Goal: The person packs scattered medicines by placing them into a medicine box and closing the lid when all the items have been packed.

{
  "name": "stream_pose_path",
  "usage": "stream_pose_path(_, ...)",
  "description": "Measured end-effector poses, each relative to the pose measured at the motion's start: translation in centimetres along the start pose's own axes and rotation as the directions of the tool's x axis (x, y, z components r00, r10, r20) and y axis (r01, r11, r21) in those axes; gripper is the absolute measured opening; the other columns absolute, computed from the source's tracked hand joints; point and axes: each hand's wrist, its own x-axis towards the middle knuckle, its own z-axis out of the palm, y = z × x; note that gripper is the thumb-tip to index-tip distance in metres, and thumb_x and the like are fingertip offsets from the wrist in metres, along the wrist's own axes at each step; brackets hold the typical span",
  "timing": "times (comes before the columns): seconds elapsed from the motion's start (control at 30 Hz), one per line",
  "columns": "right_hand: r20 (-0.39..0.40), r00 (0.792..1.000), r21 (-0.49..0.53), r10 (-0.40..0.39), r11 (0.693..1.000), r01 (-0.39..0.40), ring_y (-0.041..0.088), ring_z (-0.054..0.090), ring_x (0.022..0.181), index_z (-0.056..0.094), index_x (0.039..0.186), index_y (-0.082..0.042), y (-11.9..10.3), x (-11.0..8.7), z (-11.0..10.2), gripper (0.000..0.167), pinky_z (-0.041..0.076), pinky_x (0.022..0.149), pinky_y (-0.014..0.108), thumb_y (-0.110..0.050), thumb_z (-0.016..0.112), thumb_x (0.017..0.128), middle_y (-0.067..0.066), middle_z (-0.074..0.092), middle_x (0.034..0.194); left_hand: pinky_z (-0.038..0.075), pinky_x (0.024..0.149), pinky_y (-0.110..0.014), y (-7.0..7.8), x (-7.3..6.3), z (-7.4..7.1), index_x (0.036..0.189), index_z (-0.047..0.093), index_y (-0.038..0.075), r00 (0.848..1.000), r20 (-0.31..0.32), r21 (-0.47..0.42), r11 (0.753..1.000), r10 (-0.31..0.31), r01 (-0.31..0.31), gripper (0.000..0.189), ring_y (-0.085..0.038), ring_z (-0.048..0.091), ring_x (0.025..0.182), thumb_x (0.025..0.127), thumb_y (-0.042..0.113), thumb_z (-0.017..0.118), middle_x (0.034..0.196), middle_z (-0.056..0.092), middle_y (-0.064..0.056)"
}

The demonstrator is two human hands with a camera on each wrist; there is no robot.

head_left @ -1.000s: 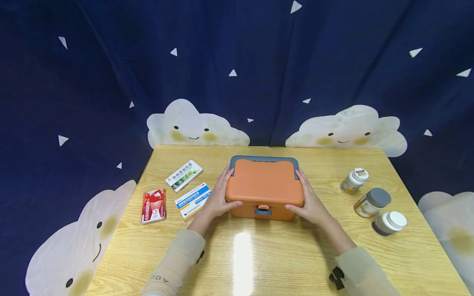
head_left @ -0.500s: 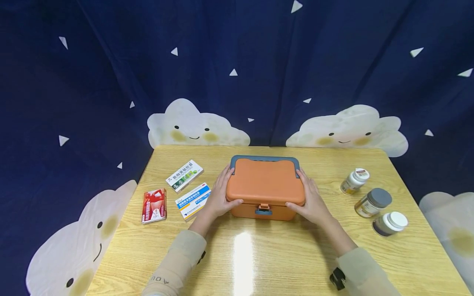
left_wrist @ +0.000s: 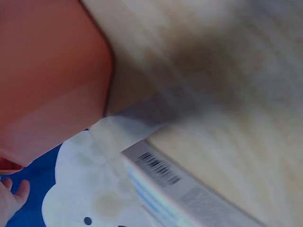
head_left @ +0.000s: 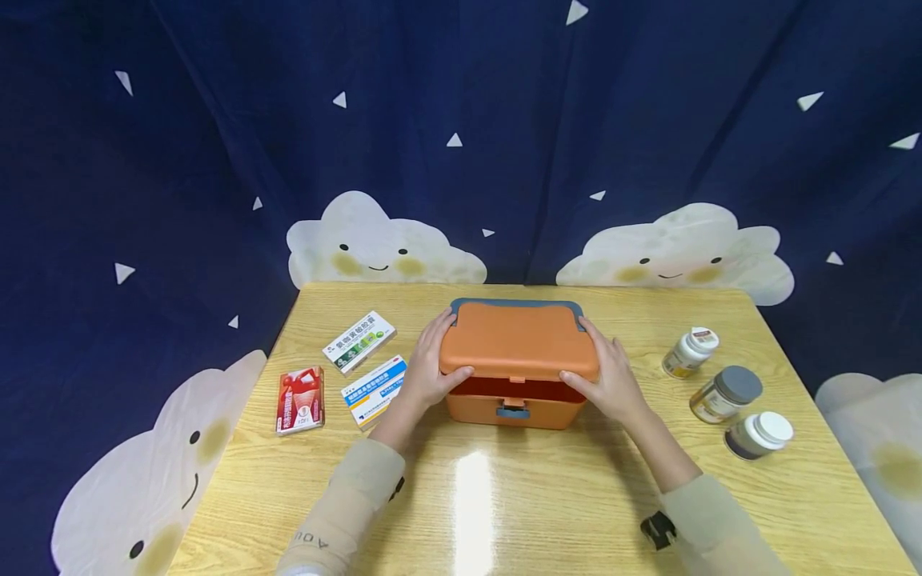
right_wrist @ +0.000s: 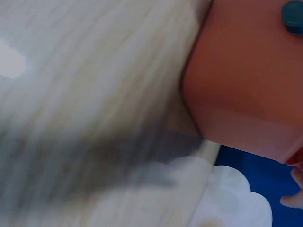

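Note:
An orange storage box [head_left: 475, 410] with a blue-grey handle and a front latch [head_left: 513, 413] stands mid-table. Its lid [head_left: 519, 336] is tilted up at the front, leaving a dark red gap above the base. My left hand [head_left: 430, 364] grips the lid's left side, thumb at the front edge and fingers along the side. On the opposite side my right hand [head_left: 616, 382] holds the lid the same way. Both wrist views show the box's lower wall close up, with fingertips [left_wrist: 19, 194] just inside the left wrist view. The box's inside is mostly hidden.
Left of the box lie a white-green medicine box [head_left: 358, 342], a blue-white one [head_left: 374, 392] and a red one [head_left: 299, 401]. To the right stand a small white bottle [head_left: 689, 352], a grey-lidded jar [head_left: 725, 394] and a white-lidded jar [head_left: 759, 435]. A dark curtain [head_left: 504, 144] hangs behind the table.
The lid's front edge has risen from the base, opening a gap. Both hands have moved slightly up with it. The medicine boxes and bottles have stayed put.

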Motion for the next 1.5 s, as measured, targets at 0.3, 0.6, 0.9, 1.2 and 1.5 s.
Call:
stream_pose_path(0.3,0.068,0.986,-0.027,0.154,0.988,-0.152,0.06,0.021,0.123,0.024,0.144,-0.016,-1.6,2.0,-2.1,0.073,0.016,0.092,0.072,-0.047,0.054,0.085,0.023,0.034,0.14,0.036,0.097,-0.05,1.3,2.5,-0.9,0.126,0.049,-0.001,0.996,-0.087,-0.023,0.999,-0.028,0.026,0.101,-0.034,0.046,0.119,0.073,0.082,0.027,0.129,0.05,-0.019)
stream_pose_path(0.6,0.037,0.994,-0.048,0.105,0.994,-0.103,0.055,0.033,0.119,0.034,0.139,-0.007,-1.8,3.4,-3.1,0.065,0.014,0.098,0.066,-0.047,0.044,0.09,0.028,0.042,0.132,0.042,0.091,-0.043,2.4,5.1,-2.6,0.118,0.056,-0.001,0.989,-0.008,-0.014,0.989,-0.145,0.145,0.103,-0.032,0.055,0.107,0.071,0.085,0.025,0.117,0.059,-0.018)
stream_pose_path(0.9,-0.113,0.994,0.029,-0.01,0.999,0.014,0.043,0.04,0.121,0.045,0.131,-0.001,-0.7,4.6,-2.9,0.07,0.024,0.098,0.058,-0.058,0.033,0.092,0.023,0.046,0.131,0.042,0.089,-0.044,2.8,7.5,-3.8,0.114,0.059,0.0,0.963,0.077,-0.007,0.966,-0.259,0.26,0.081,-0.034,0.057,0.102,0.079,0.07,0.037,0.109,0.061,-0.021)
stream_pose_path(1.2,-0.183,0.978,0.157,0.104,0.985,-0.075,0.042,0.051,0.082,0.047,0.117,0.004,-1.2,6.6,-2.4,0.081,0.037,0.075,0.05,-0.068,0.023,0.087,0.03,0.054,0.088,0.036,0.098,-0.043,3.3,9.5,-4.8,0.123,0.054,-0.001,0.913,0.176,-0.047,0.923,-0.369,0.382,0.067,-0.032,0.048,0.117,0.088,0.055,0.041,0.124,0.054,-0.019)
stream_pose_path(1.5,-0.223,0.962,0.158,0.16,0.979,-0.126,0.036,0.047,0.075,0.054,0.11,0.003,-1.4,8.3,-2.6,0.084,0.034,0.07,0.044,-0.071,0.022,0.085,0.026,0.054,0.08,0.039,0.094,-0.039,2.3,10.0,-4.2,0.12,0.056,0.002,0.942,0.105,-0.131,0.935,-0.318,0.33,0.088,-0.029,0.054,0.108,0.08,0.076,0.028,0.115,0.059,-0.018)
